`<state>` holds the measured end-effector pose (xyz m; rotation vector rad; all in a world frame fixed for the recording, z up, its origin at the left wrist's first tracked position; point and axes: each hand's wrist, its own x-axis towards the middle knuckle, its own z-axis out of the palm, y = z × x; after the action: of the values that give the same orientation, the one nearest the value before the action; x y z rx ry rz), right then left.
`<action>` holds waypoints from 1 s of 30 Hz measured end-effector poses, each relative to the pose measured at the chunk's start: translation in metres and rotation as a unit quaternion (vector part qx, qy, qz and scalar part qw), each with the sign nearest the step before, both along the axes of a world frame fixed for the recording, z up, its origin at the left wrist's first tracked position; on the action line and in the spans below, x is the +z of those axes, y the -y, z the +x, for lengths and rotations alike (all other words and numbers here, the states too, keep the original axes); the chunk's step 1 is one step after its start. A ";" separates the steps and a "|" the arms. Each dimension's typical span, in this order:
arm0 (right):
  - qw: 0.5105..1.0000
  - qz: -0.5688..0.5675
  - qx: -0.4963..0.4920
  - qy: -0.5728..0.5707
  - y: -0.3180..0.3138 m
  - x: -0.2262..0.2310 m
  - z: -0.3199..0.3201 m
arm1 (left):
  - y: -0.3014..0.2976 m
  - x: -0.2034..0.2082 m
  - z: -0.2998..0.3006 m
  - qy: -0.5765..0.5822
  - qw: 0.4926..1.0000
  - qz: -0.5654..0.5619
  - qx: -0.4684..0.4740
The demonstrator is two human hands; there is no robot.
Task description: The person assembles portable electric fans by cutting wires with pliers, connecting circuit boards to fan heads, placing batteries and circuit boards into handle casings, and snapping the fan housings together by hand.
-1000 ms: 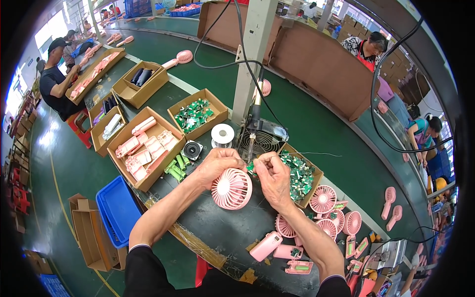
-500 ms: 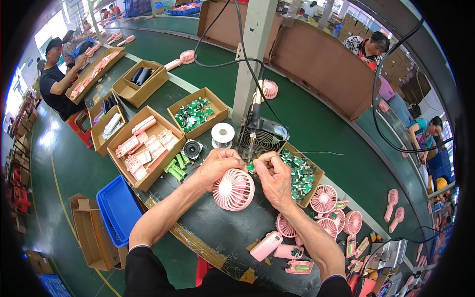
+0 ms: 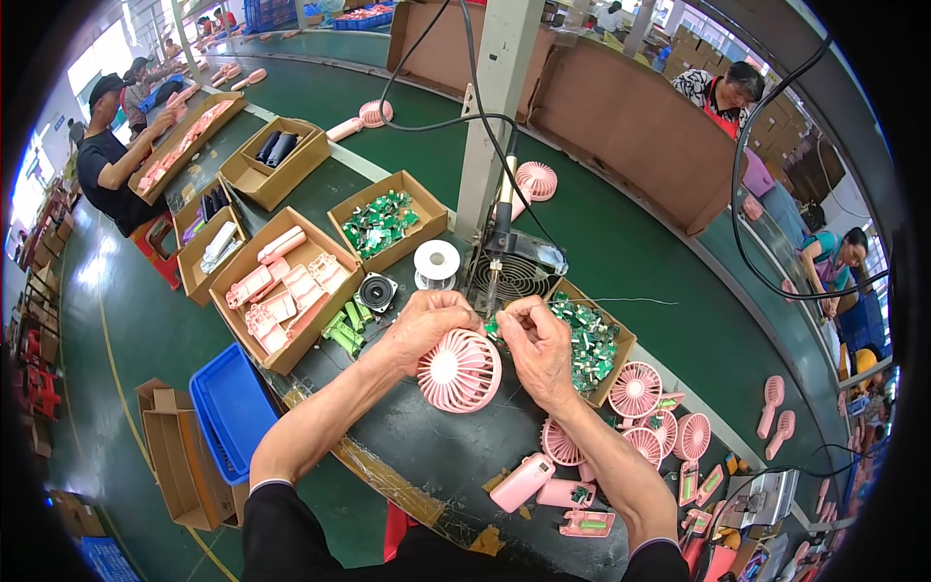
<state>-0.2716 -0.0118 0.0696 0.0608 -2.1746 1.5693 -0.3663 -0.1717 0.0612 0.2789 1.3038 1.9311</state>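
Note:
My left hand [image 3: 425,332] is closed on a pink fan [image 3: 460,372], its round slatted head hanging beneath my fingers. My right hand [image 3: 538,354] pinches a small green circuit board [image 3: 493,330] close to my left fingertips. Just above both hands, a soldering iron [image 3: 501,238] is held tip-down beside the post, its metal end near the board. A roll of solder wire [image 3: 436,264] stands behind my left hand. My fingers partly cover the board, so its wires cannot be made out.
Boxes of green boards [image 3: 380,225] and pink shells [image 3: 281,291] stand to the left; another board box [image 3: 588,349] is at my right. Pink fan parts [image 3: 635,390] crowd the right side. A metal post [image 3: 497,116] rises ahead. Co-workers sit along the conveyor belt [image 3: 621,247].
Pink fans on the conveyor have shifted, those behind the post rightward and those at the right slightly downward. The fan in my left hand has turned very slightly; my hands stay nearly in place.

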 end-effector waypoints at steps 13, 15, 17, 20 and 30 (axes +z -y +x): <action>1.000 0.012 -0.002 -0.005 0.000 0.003 -0.001 | 0.001 0.007 0.004 -0.009 1.000 -0.011 0.011; 1.000 0.012 -0.001 -0.004 0.000 0.003 0.000 | 0.001 0.006 0.003 -0.010 1.000 -0.009 0.009; 1.000 0.012 0.000 -0.004 0.000 0.002 -0.001 | 0.001 0.006 0.003 -0.011 1.000 -0.007 0.008; 1.000 0.001 -0.001 -0.010 -0.001 0.001 -0.001 | 0.000 0.006 0.003 -0.005 1.000 0.001 0.010; 1.000 0.005 0.003 0.021 0.001 0.005 0.002 | 0.001 0.001 0.005 -0.005 1.000 0.000 0.005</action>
<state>-0.2692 -0.0124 0.0743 0.0382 -2.2156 1.5765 -0.3617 -0.1731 0.0625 0.2842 1.3140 1.9402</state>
